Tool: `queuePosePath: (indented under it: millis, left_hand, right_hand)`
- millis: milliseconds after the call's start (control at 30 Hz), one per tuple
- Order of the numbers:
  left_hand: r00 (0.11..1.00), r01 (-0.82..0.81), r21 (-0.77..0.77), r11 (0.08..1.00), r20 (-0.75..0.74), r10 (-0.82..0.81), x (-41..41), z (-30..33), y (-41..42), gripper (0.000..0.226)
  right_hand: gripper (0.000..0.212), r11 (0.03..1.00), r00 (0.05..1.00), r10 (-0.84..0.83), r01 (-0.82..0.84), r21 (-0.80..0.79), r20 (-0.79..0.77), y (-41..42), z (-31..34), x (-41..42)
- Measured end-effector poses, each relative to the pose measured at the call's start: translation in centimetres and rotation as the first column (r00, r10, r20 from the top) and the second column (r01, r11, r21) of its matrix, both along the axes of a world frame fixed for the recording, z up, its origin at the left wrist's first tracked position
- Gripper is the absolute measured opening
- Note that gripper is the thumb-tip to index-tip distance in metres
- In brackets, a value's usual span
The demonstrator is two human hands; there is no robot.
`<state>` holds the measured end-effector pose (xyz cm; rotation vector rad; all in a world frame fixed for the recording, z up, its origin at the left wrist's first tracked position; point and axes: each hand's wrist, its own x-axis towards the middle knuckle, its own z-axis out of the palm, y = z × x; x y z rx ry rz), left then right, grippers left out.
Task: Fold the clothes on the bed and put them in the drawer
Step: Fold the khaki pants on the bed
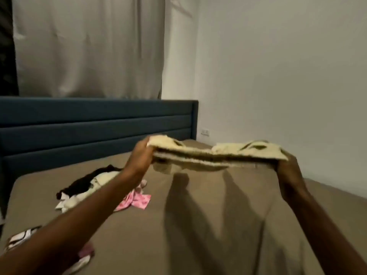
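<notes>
Centre-right of frame: left hand [142, 153] and right hand [289, 167] each grip an end of the cream garment [214, 154], stretched taut above the bed [198, 225], apparently to align layers for folding. Unfolded clothes [89, 187] lie lower left.

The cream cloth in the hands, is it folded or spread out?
Folded: the cream cloth shows stacked layers, stretched between left hand and right hand.

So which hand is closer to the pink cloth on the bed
Left. The left hand grips the cream garment above and just beyond the pink cloth; the right hand holds the garment's other end, far off to the right.
</notes>
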<state>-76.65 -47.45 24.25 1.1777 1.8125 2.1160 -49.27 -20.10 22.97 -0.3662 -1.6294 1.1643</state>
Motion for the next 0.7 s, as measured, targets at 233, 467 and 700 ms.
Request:
queuePosePath:
  millis: [233, 467, 700]
  left_hand:
    - [0.948, -0.235, -0.871, 0.432, -0.304, -0.096, 9.6, -36.1, -15.5, 0.051]
    - [0.849, -0.404, -0.829, 0.386, -0.497, -0.178, 14.0, -39.4, -19.0, 0.049]
    - [0.791, -0.439, -0.612, 0.658, -0.611, -0.04, 15.4, -37.2, -20.9, 0.04]
  right_hand:
    - [0.058, 0.956, 0.757, 0.064, 0.139, -0.257, 0.65, -11.0, -42.7, 14.0]
    - [0.064, 0.918, 0.303, -0.393, 0.176, 0.354, 0.868, -23.5, -42.9, 18.2]
    - [0.029, 0.783, 0.373, -0.621, 0.307, 0.54, 0.689, -22.7, -35.6, 18.1]
